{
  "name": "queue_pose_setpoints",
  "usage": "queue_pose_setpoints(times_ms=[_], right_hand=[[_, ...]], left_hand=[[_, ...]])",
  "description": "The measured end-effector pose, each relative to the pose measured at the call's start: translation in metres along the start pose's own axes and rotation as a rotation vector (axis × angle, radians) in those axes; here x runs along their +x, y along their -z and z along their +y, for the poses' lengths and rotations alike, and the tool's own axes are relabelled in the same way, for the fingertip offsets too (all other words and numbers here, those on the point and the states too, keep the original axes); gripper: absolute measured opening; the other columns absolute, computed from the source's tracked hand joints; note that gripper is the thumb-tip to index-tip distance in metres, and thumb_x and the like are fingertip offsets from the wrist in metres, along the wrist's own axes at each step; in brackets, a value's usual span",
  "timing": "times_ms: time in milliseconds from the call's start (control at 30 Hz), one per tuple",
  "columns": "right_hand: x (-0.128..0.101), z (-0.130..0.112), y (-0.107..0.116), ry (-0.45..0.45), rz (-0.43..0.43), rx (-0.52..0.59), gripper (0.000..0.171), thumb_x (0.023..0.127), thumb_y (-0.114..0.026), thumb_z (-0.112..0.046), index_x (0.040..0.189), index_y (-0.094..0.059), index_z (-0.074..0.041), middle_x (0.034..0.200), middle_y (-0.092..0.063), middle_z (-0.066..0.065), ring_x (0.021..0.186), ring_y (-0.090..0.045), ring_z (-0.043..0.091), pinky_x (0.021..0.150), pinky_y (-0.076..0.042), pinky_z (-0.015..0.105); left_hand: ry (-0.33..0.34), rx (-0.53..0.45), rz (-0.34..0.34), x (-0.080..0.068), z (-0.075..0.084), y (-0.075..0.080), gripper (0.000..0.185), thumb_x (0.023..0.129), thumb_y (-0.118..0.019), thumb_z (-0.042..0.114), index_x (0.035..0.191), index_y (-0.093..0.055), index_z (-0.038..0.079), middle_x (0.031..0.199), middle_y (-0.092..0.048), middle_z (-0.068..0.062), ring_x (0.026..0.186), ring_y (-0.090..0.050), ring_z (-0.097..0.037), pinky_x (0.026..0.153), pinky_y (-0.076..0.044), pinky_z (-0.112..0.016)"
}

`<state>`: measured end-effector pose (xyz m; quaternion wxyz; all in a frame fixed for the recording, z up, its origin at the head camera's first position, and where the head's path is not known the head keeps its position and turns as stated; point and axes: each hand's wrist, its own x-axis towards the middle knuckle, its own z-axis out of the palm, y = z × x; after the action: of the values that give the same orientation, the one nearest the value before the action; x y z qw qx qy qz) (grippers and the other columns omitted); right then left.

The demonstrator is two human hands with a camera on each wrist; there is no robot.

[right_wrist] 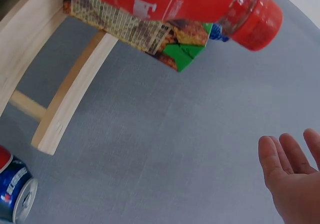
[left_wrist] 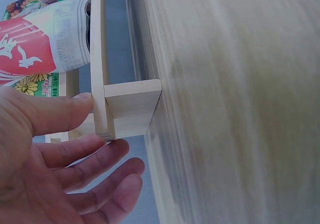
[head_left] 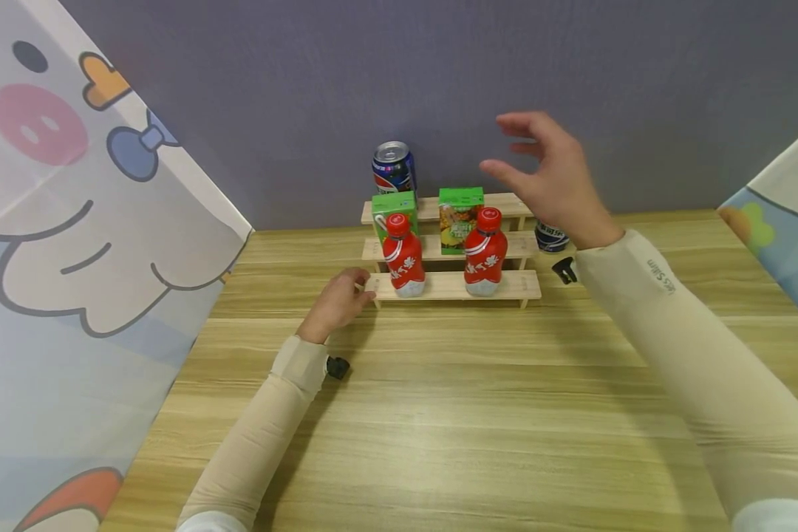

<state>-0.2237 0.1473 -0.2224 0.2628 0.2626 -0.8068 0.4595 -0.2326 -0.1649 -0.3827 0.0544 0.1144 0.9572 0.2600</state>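
A three-step wooden rack (head_left: 448,286) stands at the back of the table. Two red bottles (head_left: 404,256) (head_left: 485,251) stand on its lowest step and two green juice cartons (head_left: 459,218) on the middle one. A blue can (head_left: 394,167) is on the top step at the left. My left hand (head_left: 361,290) rests on the table; its thumb (left_wrist: 65,115) and straight fingers (left_wrist: 95,156) touch the rack's left end (left_wrist: 131,108). My right hand (head_left: 515,151) hovers open above the rack's right end, holding nothing; its fingers (right_wrist: 290,176) show in the right wrist view.
A second blue can (head_left: 549,238) (right_wrist: 15,196) stands on the table behind the rack's right end, partly hidden by my right wrist. Cartoon-printed cloth hangs at the left (head_left: 73,222) and right (head_left: 785,214). A grey wall (head_left: 439,74) closes the back. Bare wooden tabletop (head_left: 472,414) lies in front.
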Motion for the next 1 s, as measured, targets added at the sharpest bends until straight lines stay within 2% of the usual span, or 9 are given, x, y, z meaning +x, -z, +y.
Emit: queue_pose_setpoints(times_ms=[200,767,1000], right_hand=[[0.007,0.021,-0.009,-0.023,-0.057,-0.059,0.051,0.073,-0.068,-0.025,0.119,-0.049,-0.015,0.116,-0.048,-0.004,0.106,-0.043,0.006,0.087,-0.037,0.023],[0.025,0.005,-0.033,-0.143,-0.254,-0.148,0.06,0.074,-0.061,-0.043,0.126,-0.041,-0.019,0.123,-0.041,-0.006,0.11,-0.039,0.01,0.089,-0.034,0.024],[0.035,-0.007,-0.044,-0.157,-0.298,-0.171,0.063,0.073,-0.061,-0.046,0.126,-0.04,-0.02,0.124,-0.04,-0.007,0.109,-0.039,0.012,0.088,-0.033,0.025]], left_hand=[[-0.003,0.006,-0.006,0.0,-0.001,0.0,0.04,0.084,-0.056,0.025,0.116,-0.046,0.004,0.11,-0.049,-0.009,0.091,-0.052,-0.022,0.071,-0.046,-0.032],[-0.005,-0.009,-0.008,0.0,0.0,0.001,0.041,0.084,-0.057,0.024,0.118,-0.045,0.003,0.11,-0.05,-0.009,0.091,-0.052,-0.021,0.071,-0.046,-0.031],[-0.004,-0.021,-0.005,-0.001,0.001,0.002,0.041,0.083,-0.058,0.023,0.116,-0.045,0.002,0.109,-0.05,-0.01,0.091,-0.052,-0.022,0.072,-0.046,-0.032]])
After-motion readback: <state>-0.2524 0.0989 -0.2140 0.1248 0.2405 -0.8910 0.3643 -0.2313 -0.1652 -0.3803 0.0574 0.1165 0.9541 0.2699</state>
